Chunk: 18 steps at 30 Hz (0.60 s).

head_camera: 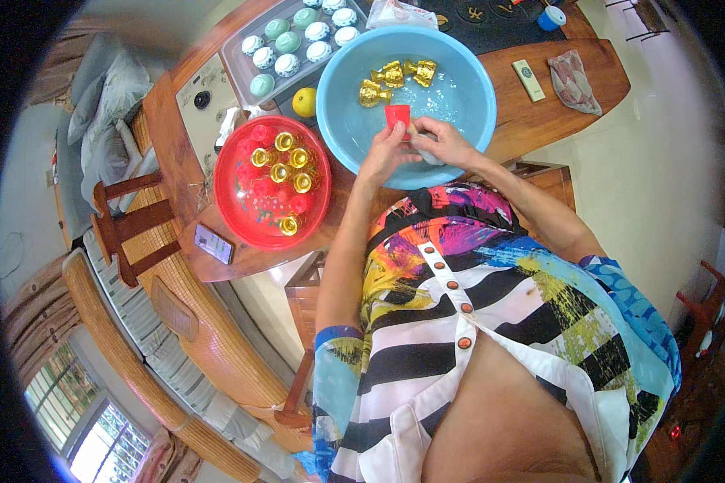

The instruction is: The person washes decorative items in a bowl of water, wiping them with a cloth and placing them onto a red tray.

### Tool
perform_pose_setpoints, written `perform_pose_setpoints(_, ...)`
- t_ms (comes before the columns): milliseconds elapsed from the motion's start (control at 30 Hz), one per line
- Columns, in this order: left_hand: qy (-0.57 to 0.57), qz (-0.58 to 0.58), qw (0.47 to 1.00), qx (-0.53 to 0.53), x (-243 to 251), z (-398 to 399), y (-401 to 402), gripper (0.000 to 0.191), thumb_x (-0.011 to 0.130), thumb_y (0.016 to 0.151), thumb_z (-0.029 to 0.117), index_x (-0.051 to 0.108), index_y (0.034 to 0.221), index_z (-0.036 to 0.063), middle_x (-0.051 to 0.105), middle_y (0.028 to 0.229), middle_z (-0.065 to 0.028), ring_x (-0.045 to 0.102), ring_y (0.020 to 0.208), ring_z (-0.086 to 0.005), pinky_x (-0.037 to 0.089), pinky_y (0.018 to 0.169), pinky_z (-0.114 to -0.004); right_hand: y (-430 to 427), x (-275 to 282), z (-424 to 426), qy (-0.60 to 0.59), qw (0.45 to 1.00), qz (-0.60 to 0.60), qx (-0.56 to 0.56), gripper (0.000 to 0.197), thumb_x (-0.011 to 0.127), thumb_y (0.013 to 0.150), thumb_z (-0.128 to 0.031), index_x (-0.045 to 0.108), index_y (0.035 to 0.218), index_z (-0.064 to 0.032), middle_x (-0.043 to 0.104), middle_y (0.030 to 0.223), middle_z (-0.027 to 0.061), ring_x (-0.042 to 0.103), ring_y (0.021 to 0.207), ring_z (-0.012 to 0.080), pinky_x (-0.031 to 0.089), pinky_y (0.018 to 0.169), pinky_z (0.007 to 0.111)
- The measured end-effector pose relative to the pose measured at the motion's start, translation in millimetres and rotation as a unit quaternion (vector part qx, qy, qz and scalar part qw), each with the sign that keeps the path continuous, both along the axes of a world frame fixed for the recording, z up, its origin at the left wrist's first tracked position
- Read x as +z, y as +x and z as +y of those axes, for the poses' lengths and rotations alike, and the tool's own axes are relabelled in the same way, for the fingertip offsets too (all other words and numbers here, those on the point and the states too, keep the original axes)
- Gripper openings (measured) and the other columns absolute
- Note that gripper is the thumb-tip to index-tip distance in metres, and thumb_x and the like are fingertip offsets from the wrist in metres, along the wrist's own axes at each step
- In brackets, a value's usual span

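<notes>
A small red cup is in the grip of my left hand, above the near side of a light blue plastic basin. My right hand is closed on a pale cloth or sponge close to the cup, mostly hidden by the fingers. In the shallow water on the basin's far side lie several gold goblets, tipped on their sides. Left of the basin, a round red tray bears several gold cups standing upright and several red cups.
A grey plastic tray with green and blue-white porcelain pieces stands behind. An orange fruit sits beside the basin. On the wooden table are a phone, a pale box, a folded cloth and a blue lidded cup.
</notes>
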<state>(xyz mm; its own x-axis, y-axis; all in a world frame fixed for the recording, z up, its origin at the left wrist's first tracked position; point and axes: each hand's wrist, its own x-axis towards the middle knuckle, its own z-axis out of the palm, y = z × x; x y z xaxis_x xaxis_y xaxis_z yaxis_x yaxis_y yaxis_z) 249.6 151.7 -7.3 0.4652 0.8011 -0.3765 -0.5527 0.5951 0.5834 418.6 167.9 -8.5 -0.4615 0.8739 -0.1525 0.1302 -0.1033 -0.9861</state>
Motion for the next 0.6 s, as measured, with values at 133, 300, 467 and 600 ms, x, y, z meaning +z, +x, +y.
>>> perform_pose_setpoints(133, 0.04, 0.154, 0.984, 0.085, -18.6, 1.5, 8.0, 0.027, 0.051, 0.087, 0.017, 0.049, 0.106, -0.0016, 0.057, 0.095, -0.0106, 0.059, 0.079, -0.0214, 0.052, 0.066, -0.033, 9.1, -20.5, 9.7, 0.031, 0.999, -0.01, -0.023, 0.023, 0.054, 0.083, -0.018, 0.056, 0.1, -0.0021, 0.059, 0.087, 0.0041, 0.053, 0.078, 0.0095, 0.044, 0.068, 0.026)
perform_pose_setpoints(300, 0.12, 0.29, 0.946, 0.081, -27.0, 0.5, 16.6, 0.025, 0.056, 0.074, -0.002, 0.051, 0.098, -0.0029, 0.058, 0.084, -0.0093, 0.06, 0.066, -0.0173, 0.052, 0.055, -0.028, 19.2, -18.9, 17.9, 0.007, 0.984, 0.043, -0.171, 0.026, 0.058, 0.08, -0.018, 0.055, 0.101, -0.0021, 0.059, 0.091, 0.0058, 0.054, 0.081, 0.011, 0.045, 0.07, 0.027)
perform_pose_setpoints(467, 0.158, 0.424, 0.891, 0.03, -23.2, 1.1, 15.3, 0.025, 0.058, 0.068, -0.003, 0.05, 0.091, 0.0003, 0.056, 0.071, -0.0055, 0.054, 0.055, -0.0124, 0.044, 0.046, -0.024, 10.5, 9.6, -3.2, 0.305, 0.95, -0.073, 0.003, 0.042, 0.059, 0.07, -0.009, 0.05, 0.111, -0.0016, 0.055, 0.109, 0.0167, 0.052, 0.103, 0.0314, 0.042, 0.087, 0.035)
perform_pose_setpoints(600, 0.165, 0.456, 0.874, 0.019, -22.9, 3.1, 19.6, 0.022, 0.058, 0.065, -0.003, 0.052, 0.086, 0.001, 0.057, 0.072, -0.0066, 0.056, 0.059, -0.0157, 0.044, 0.051, -0.028, 17.3, 16.4, -7.8, 0.293, 0.949, -0.082, 0.077, 0.043, 0.057, 0.072, -0.008, 0.049, 0.113, -0.001, 0.054, 0.112, 0.0189, 0.052, 0.103, 0.0321, 0.042, 0.086, 0.036)
